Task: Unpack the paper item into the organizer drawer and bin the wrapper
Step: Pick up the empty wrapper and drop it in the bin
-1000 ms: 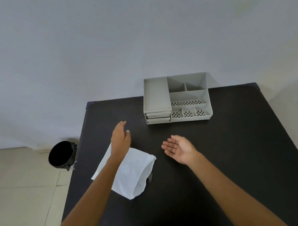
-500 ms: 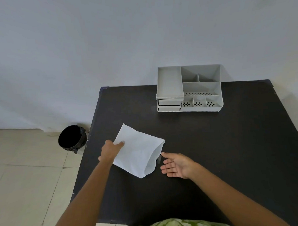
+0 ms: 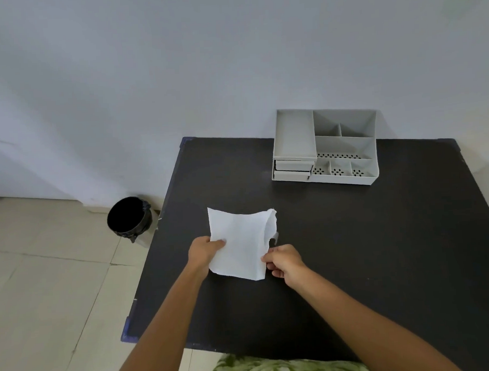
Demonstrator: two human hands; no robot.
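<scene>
- A white wrapper [image 3: 241, 243], thin and limp by the look of it, is held just above the black table [image 3: 380, 249], well short of the grey organizer [image 3: 324, 146] at the far edge.
- It likely weighs almost nothing and would crumple or tear under a hard pull; the open mouth on its right side (edge visibly ragged) looks the sensible place to reach in.
- The left hand [image 3: 204, 251] is closed on the wrapper's left edge, thumb on top.
- The right hand [image 3: 284, 260] pinches the lower right corner, fingers curled.
- What lies inside cannot be told.
- A black bin [image 3: 130, 218] stands on the floor left of the table.
</scene>
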